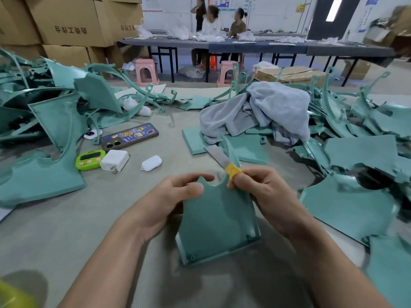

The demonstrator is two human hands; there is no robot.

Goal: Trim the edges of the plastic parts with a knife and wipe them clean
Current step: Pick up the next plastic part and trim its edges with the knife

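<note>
The left hand (178,196) is pinching the notched top edge of a flat teal plastic panel (218,223). The right hand (262,192) is gripping a yellow-taped steel knife (218,155) at the panel's top right corner. A grey worktop (89,230) is lying beneath the panel, a crumpled grey towel (266,107) beyond it.

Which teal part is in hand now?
The notched flat panel at centre, gripped by the left hand, the right hand holding a knife at its top corner; other parts lie untouched on the table.
</note>
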